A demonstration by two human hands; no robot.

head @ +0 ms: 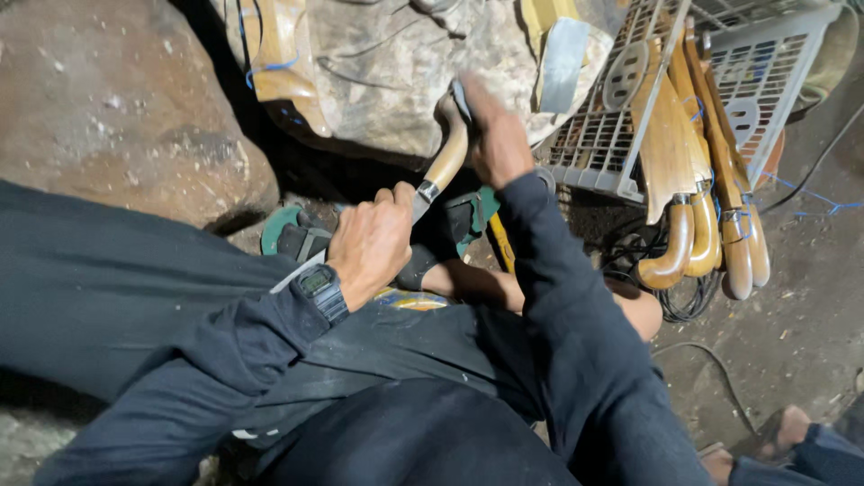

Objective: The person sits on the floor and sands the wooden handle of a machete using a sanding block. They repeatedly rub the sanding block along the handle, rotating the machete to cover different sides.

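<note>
Fingers of left hand clenching around blade near ferrule, right hand gripping curved wooden handle of one knife above lap, four finished knives leaning against grey crate.

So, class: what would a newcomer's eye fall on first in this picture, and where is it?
Mid-frame, both hands work one knife: the right hand grips its curved wooden handle, the left hand, above a wristwatch, is at the blade. At upper right, a row of sheathed knives lies against a white crate. A large rock fills the upper left.
</note>
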